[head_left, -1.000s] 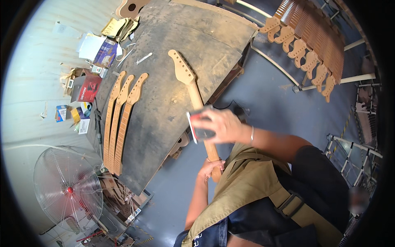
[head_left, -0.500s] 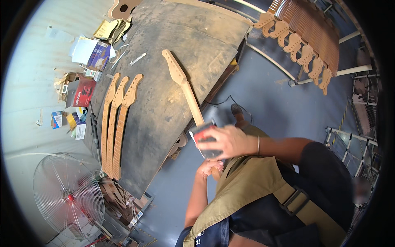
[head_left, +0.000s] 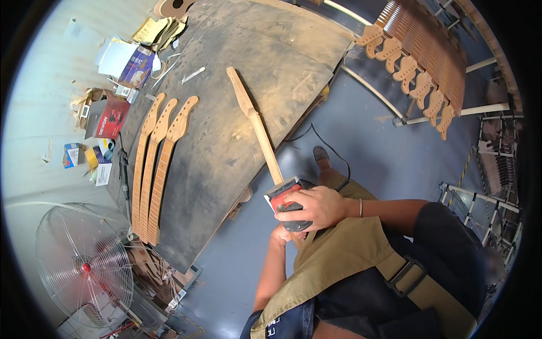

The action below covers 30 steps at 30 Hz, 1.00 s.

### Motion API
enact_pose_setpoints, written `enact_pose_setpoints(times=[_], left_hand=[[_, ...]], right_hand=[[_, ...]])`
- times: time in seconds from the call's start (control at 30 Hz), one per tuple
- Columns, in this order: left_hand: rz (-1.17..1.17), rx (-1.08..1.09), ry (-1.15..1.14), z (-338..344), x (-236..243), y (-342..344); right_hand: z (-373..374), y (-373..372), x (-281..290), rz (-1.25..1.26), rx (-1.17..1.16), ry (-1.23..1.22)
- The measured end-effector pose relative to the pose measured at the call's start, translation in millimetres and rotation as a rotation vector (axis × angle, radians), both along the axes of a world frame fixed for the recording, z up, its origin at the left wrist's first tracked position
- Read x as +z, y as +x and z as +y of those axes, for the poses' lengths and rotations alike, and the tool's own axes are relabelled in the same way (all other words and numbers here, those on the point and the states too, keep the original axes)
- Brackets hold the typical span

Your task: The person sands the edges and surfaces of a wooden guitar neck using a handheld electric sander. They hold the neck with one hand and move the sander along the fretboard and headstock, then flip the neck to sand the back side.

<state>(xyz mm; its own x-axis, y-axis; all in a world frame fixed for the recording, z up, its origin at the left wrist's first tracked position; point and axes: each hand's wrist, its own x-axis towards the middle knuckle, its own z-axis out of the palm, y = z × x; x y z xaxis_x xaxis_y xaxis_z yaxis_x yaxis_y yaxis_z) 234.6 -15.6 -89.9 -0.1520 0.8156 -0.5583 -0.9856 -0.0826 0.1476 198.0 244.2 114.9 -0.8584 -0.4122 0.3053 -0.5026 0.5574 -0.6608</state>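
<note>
Turning further edge-on, guitar neck

Pale wood, dark scuffed counter.
The guitar neck and three other necks are smooth, matt wood; the sander looks plastic; the apron is matt cloth; the fan guard is shiny metal wire; the floor is faintly glossy.

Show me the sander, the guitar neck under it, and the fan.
Sander [head_left: 281, 198], head view: red body.
Guitar neck [head_left: 259, 131], head view: bare wooden shaft.
Fan [head_left: 86, 268], head view: red hub.
</note>
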Motion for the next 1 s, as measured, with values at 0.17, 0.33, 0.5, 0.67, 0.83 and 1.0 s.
enact_pose_setpoints(times=[0.17, 0.33, 0.5, 0.67, 0.83, 1.0], left_hand=[[0.044, -0.12, 0.051, -6.0, -0.2, -9.1], [0.023, -0.084, 0.171, 1.4, -7.7, -4.0], [0.034, -0.036, 0.092, -0.2, -10.7, 3.7], [-0.107, -0.103, 0.035, -15.4, -33.3, 12.3], [-0.052, -0.035, 0.168, -1.3, -12.0, 2.8], [-0.051, -0.012, 0.207, 3.5, -4.5, -1.0]], right_hand=[[28.3, -85.2, 1.5, 0.067, -0.182, 0.008], [38.0, -125.7, 5.3, 0.043, -0.313, -0.03], [15.7, -31.7, 4.6, -0.03, -0.1, -0.031], [16.7, -31.8, 3.1, -0.002, -0.003, -0.034], [35.7, -124.6, 6.5, 0.064, -0.255, 0.021], [25.4, -88.4, 7.6, 0.028, -0.235, -0.014]])
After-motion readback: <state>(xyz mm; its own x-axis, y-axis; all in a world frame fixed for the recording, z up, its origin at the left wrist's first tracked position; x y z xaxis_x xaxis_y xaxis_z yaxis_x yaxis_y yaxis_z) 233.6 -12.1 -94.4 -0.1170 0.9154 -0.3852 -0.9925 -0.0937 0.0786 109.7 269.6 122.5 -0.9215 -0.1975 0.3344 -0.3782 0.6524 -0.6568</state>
